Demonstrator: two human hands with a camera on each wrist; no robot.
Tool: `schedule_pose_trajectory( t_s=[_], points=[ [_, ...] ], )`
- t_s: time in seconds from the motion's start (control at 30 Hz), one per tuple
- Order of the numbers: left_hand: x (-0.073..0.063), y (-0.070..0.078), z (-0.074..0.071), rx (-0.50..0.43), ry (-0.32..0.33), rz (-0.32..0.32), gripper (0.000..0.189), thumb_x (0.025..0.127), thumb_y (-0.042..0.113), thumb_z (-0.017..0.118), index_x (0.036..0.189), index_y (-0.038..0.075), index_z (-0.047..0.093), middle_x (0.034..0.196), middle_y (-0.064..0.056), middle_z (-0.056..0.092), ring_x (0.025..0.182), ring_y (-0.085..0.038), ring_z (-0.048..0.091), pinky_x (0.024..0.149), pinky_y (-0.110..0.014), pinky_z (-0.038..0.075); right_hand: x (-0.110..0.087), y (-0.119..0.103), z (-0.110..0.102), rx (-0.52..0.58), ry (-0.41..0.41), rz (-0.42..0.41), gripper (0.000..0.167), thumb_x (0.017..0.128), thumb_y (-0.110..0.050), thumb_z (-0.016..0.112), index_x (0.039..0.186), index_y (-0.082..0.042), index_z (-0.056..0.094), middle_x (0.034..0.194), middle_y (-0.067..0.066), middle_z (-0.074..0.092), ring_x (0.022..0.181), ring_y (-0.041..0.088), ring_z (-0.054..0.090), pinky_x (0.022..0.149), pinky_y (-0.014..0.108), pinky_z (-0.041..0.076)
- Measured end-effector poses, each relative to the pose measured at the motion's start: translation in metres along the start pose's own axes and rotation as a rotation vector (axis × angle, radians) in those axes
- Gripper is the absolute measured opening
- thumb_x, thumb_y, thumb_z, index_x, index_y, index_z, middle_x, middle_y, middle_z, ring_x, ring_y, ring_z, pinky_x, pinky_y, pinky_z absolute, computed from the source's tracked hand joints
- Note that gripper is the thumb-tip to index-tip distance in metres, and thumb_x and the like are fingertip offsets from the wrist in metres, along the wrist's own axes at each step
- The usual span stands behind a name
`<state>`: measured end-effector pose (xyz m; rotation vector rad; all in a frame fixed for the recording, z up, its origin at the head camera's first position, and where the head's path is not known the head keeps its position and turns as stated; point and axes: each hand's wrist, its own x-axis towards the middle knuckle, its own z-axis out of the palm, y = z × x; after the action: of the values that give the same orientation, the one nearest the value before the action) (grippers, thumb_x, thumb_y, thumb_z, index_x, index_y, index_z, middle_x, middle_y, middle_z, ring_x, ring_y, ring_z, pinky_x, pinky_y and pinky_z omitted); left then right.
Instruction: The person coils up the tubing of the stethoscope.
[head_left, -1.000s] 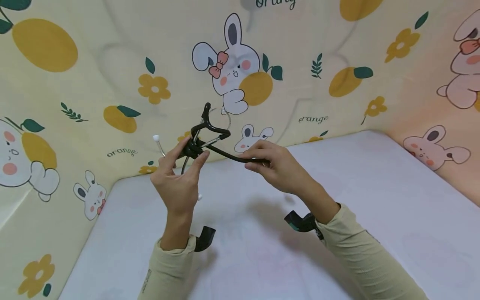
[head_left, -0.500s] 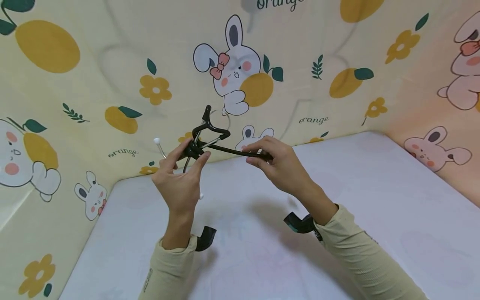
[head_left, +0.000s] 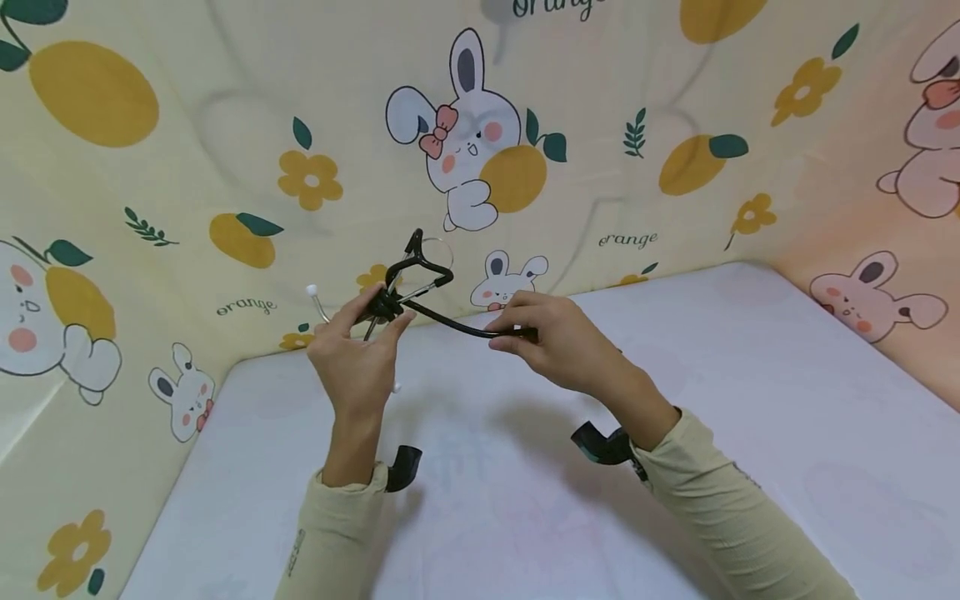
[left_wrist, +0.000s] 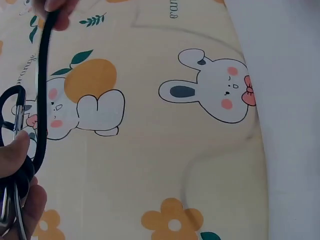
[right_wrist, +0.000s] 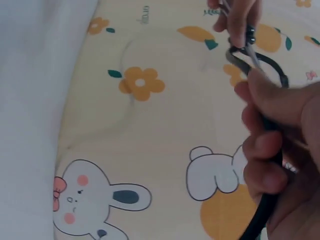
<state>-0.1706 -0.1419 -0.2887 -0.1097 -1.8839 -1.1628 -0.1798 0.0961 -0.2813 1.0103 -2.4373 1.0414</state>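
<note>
Fingers of the left hand [head_left: 351,360] pinch a black-wrapped silver wire frame [head_left: 386,306] at the palm's 1 o'clock, likely steadying it above the white tabletop [head_left: 491,508]; at 3 o'clock, right hand [head_left: 558,343] grips a slim black flexible cord [head_left: 454,324], probably keeping it extended.

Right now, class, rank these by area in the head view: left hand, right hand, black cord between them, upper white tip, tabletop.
1. Tabletop
2. Left hand and right hand: too alike to rank
3. Black cord, visible stretch
4. Upper white tip
</note>
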Motion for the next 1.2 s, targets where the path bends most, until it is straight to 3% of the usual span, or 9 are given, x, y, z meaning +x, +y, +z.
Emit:
schedule_pose_trajectory(
  t_s=[0.1, 0.23, 0.33, 0.5, 0.67, 0.77, 0.93, 1.03, 1.2],
  points=[
    [0.000, 0.000, 0.001, -0.001, -0.016, -0.022, 0.048, 0.068, 0.007, 0.090, 0.114, 0.008, 0.076, 0.103, -0.014, 0.077, 0.092, -0.026, 0.073, 0.100, -0.036, 0.030, -0.001, -0.003, -0.001, -0.004, -0.019, -0.052, 0.017, 0.086, -0.022, 0.079, 0.102, -0.016, 0.079, 0.093, -0.008, 0.067, 0.066, 0.007, 0.050, 0.061, 0.023, 0.045],
    [-0.001, 0.001, 0.002, 0.023, -0.048, -0.048, 0.051, 0.065, 0.010, 0.092, 0.113, 0.010, 0.076, 0.101, -0.012, 0.077, 0.083, -0.019, 0.055, 0.080, -0.029, 0.027, -0.002, -0.008, -0.003, -0.032, -0.012, -0.147, 0.019, 0.083, -0.027, 0.082, 0.099, -0.019, 0.080, 0.091, -0.009, 0.067, 0.062, 0.005, 0.046, 0.087, 0.025, 0.053],
    [-0.002, 0.001, 0.004, 0.041, -0.066, -0.035, 0.051, 0.063, 0.013, 0.093, 0.112, 0.010, 0.077, 0.097, -0.012, 0.078, 0.080, -0.020, 0.047, 0.075, -0.030, 0.023, -0.003, -0.011, -0.006, -0.046, 0.014, -0.227, 0.016, 0.082, -0.025, 0.082, 0.096, -0.017, 0.080, 0.088, -0.008, 0.066, 0.062, 0.006, 0.048, 0.094, 0.029, 0.051],
    [-0.005, 0.003, 0.006, 0.071, -0.094, -0.005, 0.051, 0.064, 0.013, 0.092, 0.113, 0.010, 0.076, 0.092, -0.013, 0.077, 0.082, -0.025, 0.055, 0.078, -0.031, 0.022, -0.004, -0.015, -0.008, -0.054, 0.050, -0.310, 0.013, 0.082, -0.021, 0.082, 0.094, -0.015, 0.080, 0.086, -0.006, 0.066, 0.063, 0.006, 0.050, 0.085, 0.029, 0.051],
    [-0.008, 0.004, 0.008, 0.118, -0.119, -0.005, 0.051, 0.066, 0.016, 0.091, 0.114, 0.010, 0.076, 0.097, -0.013, 0.077, 0.084, -0.028, 0.057, 0.077, -0.032, 0.025, -0.006, -0.020, -0.011, -0.066, 0.067, -0.332, 0.013, 0.082, -0.020, 0.082, 0.094, -0.015, 0.080, 0.085, -0.006, 0.065, 0.064, 0.004, 0.048, 0.071, 0.023, 0.048],
    [-0.011, 0.003, 0.012, 0.170, -0.146, 0.080, 0.048, 0.068, 0.015, 0.091, 0.113, 0.008, 0.076, 0.100, -0.012, 0.077, 0.084, -0.029, 0.061, 0.077, -0.034, 0.029, -0.007, -0.022, -0.014, -0.069, 0.088, -0.331, 0.013, 0.082, -0.019, 0.082, 0.094, -0.015, 0.079, 0.087, -0.005, 0.066, 0.065, 0.004, 0.049, 0.061, 0.021, 0.044],
    [-0.016, 0.001, 0.020, 0.260, -0.207, 0.350, 0.043, 0.069, 0.011, 0.090, 0.109, 0.006, 0.076, 0.097, -0.010, 0.078, 0.080, -0.027, 0.063, 0.078, -0.040, 0.034, -0.007, -0.023, -0.017, -0.058, 0.201, -0.266, 0.013, 0.081, -0.014, 0.083, 0.093, -0.013, 0.079, 0.088, -0.004, 0.067, 0.065, 0.004, 0.051, 0.055, 0.018, 0.041],
    [-0.020, 0.002, 0.023, 0.287, -0.251, 0.468, 0.041, 0.070, 0.010, 0.090, 0.109, 0.007, 0.076, 0.097, -0.007, 0.078, 0.078, -0.024, 0.061, 0.076, -0.039, 0.034, -0.007, -0.023, -0.018, -0.049, 0.262, -0.201, 0.013, 0.079, -0.012, 0.083, 0.092, -0.012, 0.079, 0.086, -0.004, 0.065, 0.066, 0.005, 0.050, 0.056, 0.018, 0.040],
    [-0.025, 0.007, 0.028, 0.273, -0.399, 0.644, 0.035, 0.074, 0.010, 0.087, 0.107, 0.008, 0.076, 0.099, -0.003, 0.078, 0.082, -0.021, 0.062, 0.077, -0.038, 0.035, -0.007, -0.023, -0.021, -0.033, 0.291, -0.118, 0.010, 0.081, -0.012, 0.082, 0.090, -0.013, 0.079, 0.086, -0.004, 0.064, 0.069, 0.005, 0.051, 0.061, 0.020, 0.043]
  ],
)
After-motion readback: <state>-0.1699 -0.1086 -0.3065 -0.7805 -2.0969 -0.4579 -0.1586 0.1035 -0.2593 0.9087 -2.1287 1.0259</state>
